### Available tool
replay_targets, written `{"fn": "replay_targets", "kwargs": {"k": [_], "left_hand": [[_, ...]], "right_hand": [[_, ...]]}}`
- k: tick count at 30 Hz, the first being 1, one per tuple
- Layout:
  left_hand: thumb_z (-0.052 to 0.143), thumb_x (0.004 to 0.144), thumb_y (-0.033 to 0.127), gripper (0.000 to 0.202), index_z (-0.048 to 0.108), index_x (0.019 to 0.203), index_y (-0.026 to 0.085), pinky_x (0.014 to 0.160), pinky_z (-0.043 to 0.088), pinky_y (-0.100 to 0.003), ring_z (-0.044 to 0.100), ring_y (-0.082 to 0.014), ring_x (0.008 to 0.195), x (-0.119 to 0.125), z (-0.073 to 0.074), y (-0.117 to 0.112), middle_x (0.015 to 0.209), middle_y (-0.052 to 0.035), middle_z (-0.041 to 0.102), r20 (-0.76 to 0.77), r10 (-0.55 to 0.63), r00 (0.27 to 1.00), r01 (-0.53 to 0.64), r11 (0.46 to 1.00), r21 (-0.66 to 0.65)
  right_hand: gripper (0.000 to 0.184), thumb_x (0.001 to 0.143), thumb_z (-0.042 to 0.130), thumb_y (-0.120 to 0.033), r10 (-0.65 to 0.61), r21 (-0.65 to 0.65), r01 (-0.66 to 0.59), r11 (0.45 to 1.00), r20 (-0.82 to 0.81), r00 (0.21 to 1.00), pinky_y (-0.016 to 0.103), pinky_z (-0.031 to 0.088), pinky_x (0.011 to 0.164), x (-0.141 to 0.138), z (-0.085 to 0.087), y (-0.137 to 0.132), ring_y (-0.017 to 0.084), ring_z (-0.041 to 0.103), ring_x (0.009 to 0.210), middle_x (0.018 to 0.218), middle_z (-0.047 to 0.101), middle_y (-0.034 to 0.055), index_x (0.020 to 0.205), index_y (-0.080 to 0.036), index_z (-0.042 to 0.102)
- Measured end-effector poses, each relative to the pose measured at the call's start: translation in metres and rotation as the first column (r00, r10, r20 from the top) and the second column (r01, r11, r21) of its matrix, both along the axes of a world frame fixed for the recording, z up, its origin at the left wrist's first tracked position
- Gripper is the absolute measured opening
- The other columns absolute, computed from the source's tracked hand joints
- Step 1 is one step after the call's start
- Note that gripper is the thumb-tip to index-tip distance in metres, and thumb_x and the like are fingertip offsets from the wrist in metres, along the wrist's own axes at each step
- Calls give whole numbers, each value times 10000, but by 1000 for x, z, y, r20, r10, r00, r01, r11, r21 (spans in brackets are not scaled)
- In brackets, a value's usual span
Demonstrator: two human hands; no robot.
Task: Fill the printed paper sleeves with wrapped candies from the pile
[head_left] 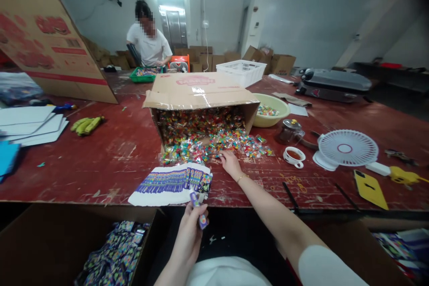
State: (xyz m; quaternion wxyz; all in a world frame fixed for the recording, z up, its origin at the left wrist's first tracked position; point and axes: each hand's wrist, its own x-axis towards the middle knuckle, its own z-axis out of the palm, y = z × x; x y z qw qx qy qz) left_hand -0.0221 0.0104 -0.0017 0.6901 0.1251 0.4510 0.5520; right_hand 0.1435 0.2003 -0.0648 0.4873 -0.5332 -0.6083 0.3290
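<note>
My left hand (pixel 188 236) is closed around a small purple printed packet (pixel 198 209), held just below the table's front edge. A fanned stack of the same flat packets (pixel 170 183) lies on the red table (pixel 110 156) right above it. My right hand (pixel 229 161) reaches forward with its fingers on the near edge of a heap of small wrapped candies (pixel 214 145). The candies spill from a cardboard box (pixel 201 94) lying on its side. Whether the right fingers hold a candy is hidden.
An open carton with filled packets (pixel 114 254) sits below at left. A yellow-green bowl (pixel 272 108), glass jar (pixel 290 132), tea cup (pixel 294 156) and white fan (pixel 346 148) stand right of the box. Bananas (pixel 86 124) and white sheets (pixel 31 123) lie left. Another person (pixel 149 40) works at the far end.
</note>
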Motion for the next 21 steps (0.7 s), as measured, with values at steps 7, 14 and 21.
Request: {"fn": "replay_targets", "kwargs": {"k": [7, 14, 21], "left_hand": [[790, 608, 303, 551, 503, 1058, 168, 512, 361, -168, 425, -36, 548, 6, -9, 3, 696, 54, 489, -172, -61, 983, 71, 996, 52], [779, 609, 323, 578, 502, 1096, 180, 547, 401, -180, 473, -52, 583, 15, -12, 2, 751, 40, 523, -261, -183, 948, 197, 980, 29], [783, 575, 353, 572, 509, 1048, 184, 598, 466, -217, 561, -100, 654, 25, -2, -6, 790, 12, 562, -319, -119, 940, 166, 978, 124]], "right_hand": [[324, 656, 759, -371, -101, -307, -1, 952, -317, 943, 253, 509, 488, 45, 0, -40, 152, 603, 523, 610, 638, 41, 803, -121, 612], [317, 687, 745, -425, -67, -405, -193, 894, -545, 836, 191, 538, 517, 63, 25, -80, 102, 620, 527, 670, 670, 55, 713, -132, 625], [335, 618, 802, -376, 45, -316, -262, 912, -556, 830, 157, 479, 393, 33, 75, -127, 122, 619, 440, 546, 655, 25, 750, -111, 647]]}}
